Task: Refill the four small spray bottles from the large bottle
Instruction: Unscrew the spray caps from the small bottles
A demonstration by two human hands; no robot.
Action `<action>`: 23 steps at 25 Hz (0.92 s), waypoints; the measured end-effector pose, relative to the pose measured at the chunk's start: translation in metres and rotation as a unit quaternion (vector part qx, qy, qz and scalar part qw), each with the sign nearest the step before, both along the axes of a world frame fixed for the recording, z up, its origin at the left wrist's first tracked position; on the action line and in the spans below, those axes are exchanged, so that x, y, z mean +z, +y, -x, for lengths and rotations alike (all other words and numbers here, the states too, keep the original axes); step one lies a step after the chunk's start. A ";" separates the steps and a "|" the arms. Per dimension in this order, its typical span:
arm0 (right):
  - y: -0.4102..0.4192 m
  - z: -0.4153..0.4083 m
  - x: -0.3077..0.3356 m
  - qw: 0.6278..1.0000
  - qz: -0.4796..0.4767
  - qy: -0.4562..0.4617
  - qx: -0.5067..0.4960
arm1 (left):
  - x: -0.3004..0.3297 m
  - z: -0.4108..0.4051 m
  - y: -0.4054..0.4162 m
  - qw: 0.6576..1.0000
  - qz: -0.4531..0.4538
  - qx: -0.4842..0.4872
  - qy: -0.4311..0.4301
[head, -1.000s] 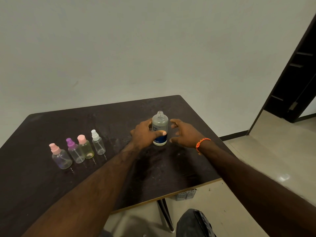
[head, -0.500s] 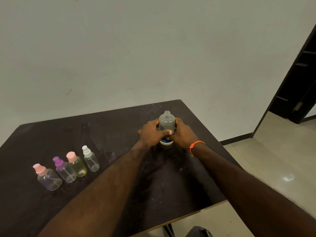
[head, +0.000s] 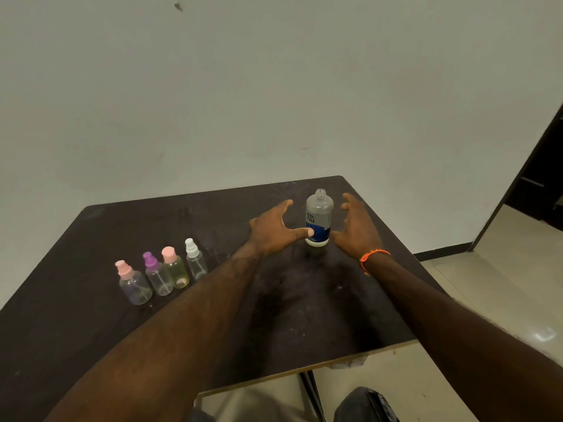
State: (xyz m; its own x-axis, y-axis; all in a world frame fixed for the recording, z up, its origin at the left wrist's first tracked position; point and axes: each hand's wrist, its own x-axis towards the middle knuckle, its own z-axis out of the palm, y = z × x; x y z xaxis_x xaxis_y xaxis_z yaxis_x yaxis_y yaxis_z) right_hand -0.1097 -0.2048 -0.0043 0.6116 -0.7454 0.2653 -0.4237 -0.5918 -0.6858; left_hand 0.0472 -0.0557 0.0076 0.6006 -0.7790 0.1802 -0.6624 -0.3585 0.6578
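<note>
The large clear bottle [head: 318, 217], capless with a blue label, stands upright near the far right of the dark table [head: 91, 330]. My left hand [head: 274, 231] is spread just left of it, thumb tip touching its lower label. My right hand [head: 356, 228] is spread just right of it, fingers apart from the bottle. Four small spray bottles stand in a row at the left: a pink-capped one [head: 134, 284], a purple-capped one [head: 157, 275], a yellowish pink-capped one [head: 176, 269] and a white-capped one [head: 195, 260].
A pale wall [head: 274, 86] rises behind the table. The table's near edge [head: 304, 371] runs above a tiled floor [head: 487, 284]. A dark doorway [head: 542, 178] opens at the right. A dark shoe or knee [head: 365, 405] shows below.
Both hands, which gripped the large bottle half a second ago, have opened and drawn apart from it. The bottle stays upright on the table. The camera view shifted.
</note>
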 end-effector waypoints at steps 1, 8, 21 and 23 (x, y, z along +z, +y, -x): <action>0.009 0.005 0.000 0.998 0.053 -0.031 -0.023 | 0.008 0.000 0.018 0.999 0.002 0.002 -0.034; 0.110 -0.016 0.000 0.973 0.193 -0.097 0.083 | 0.039 -0.043 0.149 0.987 0.027 0.067 -0.142; 0.203 -0.145 -0.012 0.966 0.024 0.114 0.231 | 0.021 -0.085 0.191 0.973 -0.105 0.057 -0.196; 0.203 -0.141 -0.012 0.971 0.014 0.096 0.216 | 0.020 -0.080 0.190 0.976 -0.093 0.055 -0.189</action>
State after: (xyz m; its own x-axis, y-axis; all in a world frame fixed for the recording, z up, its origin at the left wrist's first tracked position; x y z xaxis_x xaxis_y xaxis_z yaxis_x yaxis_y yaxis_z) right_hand 0.0308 -0.0018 -0.0163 0.9062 -0.4019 0.1315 -0.2502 -0.7603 -0.5994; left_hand 0.1276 0.1341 0.0277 0.6008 -0.7535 0.2670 -0.7956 -0.5313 0.2911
